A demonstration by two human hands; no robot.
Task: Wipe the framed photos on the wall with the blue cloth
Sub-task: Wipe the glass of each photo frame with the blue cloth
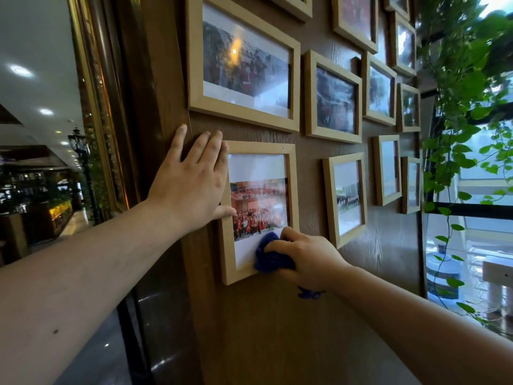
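Right grip bunches the blue cloth at the frame's lower-right corner; left hand splayed flat on its left edge.

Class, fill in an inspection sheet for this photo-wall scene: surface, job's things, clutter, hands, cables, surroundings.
Surface: brown wood-grain wall, hung with many light wooden frames.
Job's things: blue cloth pressed on the lower glass of the portrait frame holding a group photo.
Clutter: nothing seen.
Hands: left hand flat against that frame's left edge; right hand bunching the cloth.
Cables: nothing seen.
Surroundings: trailing green vines and window to the right; dim hall with ceiling lights to the left.
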